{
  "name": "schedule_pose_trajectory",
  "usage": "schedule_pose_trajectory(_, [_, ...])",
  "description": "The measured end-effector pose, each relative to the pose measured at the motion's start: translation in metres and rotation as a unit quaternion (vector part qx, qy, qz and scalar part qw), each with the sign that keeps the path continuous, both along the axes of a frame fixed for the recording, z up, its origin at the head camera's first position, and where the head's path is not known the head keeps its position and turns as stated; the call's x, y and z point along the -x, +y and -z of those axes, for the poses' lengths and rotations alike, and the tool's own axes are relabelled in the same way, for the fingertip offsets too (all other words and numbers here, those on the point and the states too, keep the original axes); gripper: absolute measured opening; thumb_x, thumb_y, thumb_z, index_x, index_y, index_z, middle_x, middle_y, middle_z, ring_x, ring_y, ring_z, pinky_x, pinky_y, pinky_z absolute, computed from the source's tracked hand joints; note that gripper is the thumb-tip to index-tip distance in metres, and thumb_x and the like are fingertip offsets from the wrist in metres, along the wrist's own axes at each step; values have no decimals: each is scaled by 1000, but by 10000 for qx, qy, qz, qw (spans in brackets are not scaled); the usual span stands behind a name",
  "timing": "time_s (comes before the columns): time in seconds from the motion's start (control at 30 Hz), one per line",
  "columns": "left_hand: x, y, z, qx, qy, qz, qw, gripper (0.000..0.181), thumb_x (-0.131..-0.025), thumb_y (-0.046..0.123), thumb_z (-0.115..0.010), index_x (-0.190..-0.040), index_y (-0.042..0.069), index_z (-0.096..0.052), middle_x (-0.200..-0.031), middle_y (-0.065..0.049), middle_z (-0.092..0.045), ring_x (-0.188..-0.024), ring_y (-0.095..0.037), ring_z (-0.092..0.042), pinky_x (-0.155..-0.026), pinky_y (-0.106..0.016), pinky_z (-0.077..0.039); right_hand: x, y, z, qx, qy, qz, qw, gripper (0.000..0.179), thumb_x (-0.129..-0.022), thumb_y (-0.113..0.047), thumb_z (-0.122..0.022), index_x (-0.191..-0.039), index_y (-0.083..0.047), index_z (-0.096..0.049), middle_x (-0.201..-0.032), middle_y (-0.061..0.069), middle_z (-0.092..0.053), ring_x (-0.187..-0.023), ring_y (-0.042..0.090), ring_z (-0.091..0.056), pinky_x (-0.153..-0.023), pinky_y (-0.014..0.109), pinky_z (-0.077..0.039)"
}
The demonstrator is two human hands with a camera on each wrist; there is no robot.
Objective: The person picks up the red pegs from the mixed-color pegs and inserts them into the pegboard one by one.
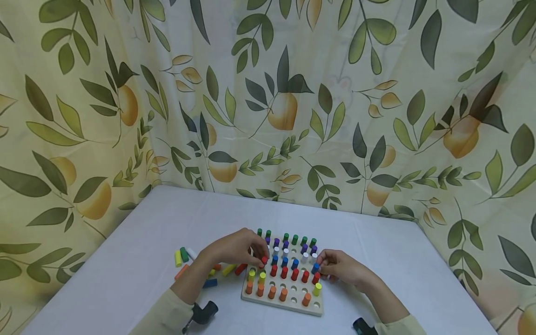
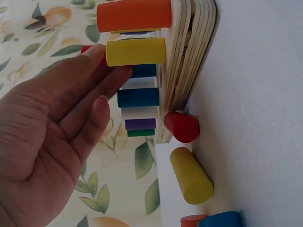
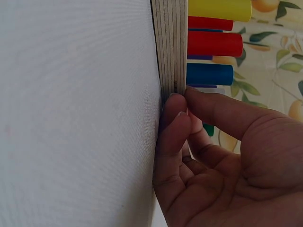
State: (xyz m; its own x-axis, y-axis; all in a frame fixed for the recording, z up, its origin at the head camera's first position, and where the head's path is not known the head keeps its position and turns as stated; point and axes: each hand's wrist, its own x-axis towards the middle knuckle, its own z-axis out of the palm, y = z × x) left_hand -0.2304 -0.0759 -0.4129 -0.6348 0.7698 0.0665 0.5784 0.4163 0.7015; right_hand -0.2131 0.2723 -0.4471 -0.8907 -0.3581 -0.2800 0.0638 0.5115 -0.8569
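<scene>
A pale wooden pegboard (image 1: 289, 308) lies on the table with rows of coloured pegs upright in it. Over its left side, my left hand (image 1: 236, 249) pinches a red peg (image 1: 264, 260) between thumb and fingers, at the left end of the red row. In the left wrist view the fingers largely cover that peg, beside a standing yellow peg (image 2: 136, 51). My right hand (image 1: 345, 267) grips the board's right edge, close to a blue peg (image 1: 315, 268). The right wrist view shows the thumb on the top face and fingertips (image 3: 176, 101) against the layered side.
Loose pegs lie left of the board, among them a green peg (image 1: 184, 254), a blue peg (image 1: 211, 283) and a red peg (image 1: 240, 269). Some holes show between standing pegs in the front rows. A leaf-and-fruit patterned curtain (image 1: 268, 116) hangs behind the white table (image 1: 138, 260).
</scene>
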Motion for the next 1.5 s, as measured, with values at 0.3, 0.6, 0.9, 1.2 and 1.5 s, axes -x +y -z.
schedule_pose_trajectory(0.3, [1,2,2,18,76,-100,9999,12,-90,6,-81,-99,12,-76,-89,12,-71,-81,-1,-66,-83,-23,-55,-1,0,-1,-31,29,15,10000,12,-98,0,-64,-109,-1,-60,-90,9,-59,-80,24,-57,-67,33,-49])
schedule_pose_trajectory(0.6, [-2,6,1,109,-29,-89,9999,12,-89,4,-82,-98,11,-77,-87,12,-71,-79,-1,-66,-79,-19,-55,-2,0,-1,-19,18,5,10000,12,-99,0,-64,-110,-2,-60,-90,9,-58,-80,24,-56,-67,33,-49])
schedule_pose_trajectory(0.9, [-4,10,2,347,-116,-204,9991,14,-88,3,-82,-96,13,-77,-84,11,-70,-78,-1,-66,-77,-18,-54,0,0,-2,5,39,-24,10000,12,-98,0,-64,-110,-1,-60,-91,9,-58,-80,24,-56,-67,32,-49])
schedule_pose_trajectory(1.2, [-4,11,4,339,-212,-233,9989,13,-88,3,-82,-96,12,-77,-85,12,-70,-78,-2,-66,-77,-18,-54,-1,0,-1,0,7,-30,10000,11,-99,-1,-64,-109,-2,-61,-90,8,-59,-80,23,-56,-67,32,-49])
schedule_pose_trajectory(1.5, [-5,11,5,360,-185,-207,9990,12,-88,4,-83,-95,12,-77,-84,13,-69,-77,-2,-66,-76,-18,-55,-1,1,-2,60,49,-82,9999,11,-98,0,-64,-108,-1,-60,-90,7,-58,-80,23,-56,-66,32,-48])
